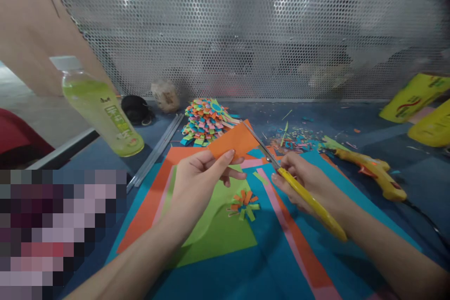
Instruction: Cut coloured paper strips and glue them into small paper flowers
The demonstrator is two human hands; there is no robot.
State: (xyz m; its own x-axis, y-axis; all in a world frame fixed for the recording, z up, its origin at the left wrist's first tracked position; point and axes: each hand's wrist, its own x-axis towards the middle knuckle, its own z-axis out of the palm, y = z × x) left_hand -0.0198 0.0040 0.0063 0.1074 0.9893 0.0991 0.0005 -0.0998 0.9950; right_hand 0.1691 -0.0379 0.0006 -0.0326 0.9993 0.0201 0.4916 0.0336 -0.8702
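My left hand [204, 173] pinches a small orange paper piece [234, 142] between thumb and fingers. Yellow-handled scissors [305, 197] are in my right hand [302, 178], their blades at the right edge of the orange piece. Below the hands, a small flower of orange and green strips [244, 205] lies on blue paper and the edge of a green sheet [218, 243]. Orange and pink strips [288, 225] run toward the front right. Behind the orange piece stands a cone-like pile of multicoloured paper tabs [202, 124].
A green drink bottle [105, 112] stands at the left, near clear sticks [156, 152]. Paper scraps [298, 140] lie at the back. On the right are a yellow glue gun [376, 171] with a cable and yellow packages [415, 98]. A perforated metal panel [228, 28] closes the back.
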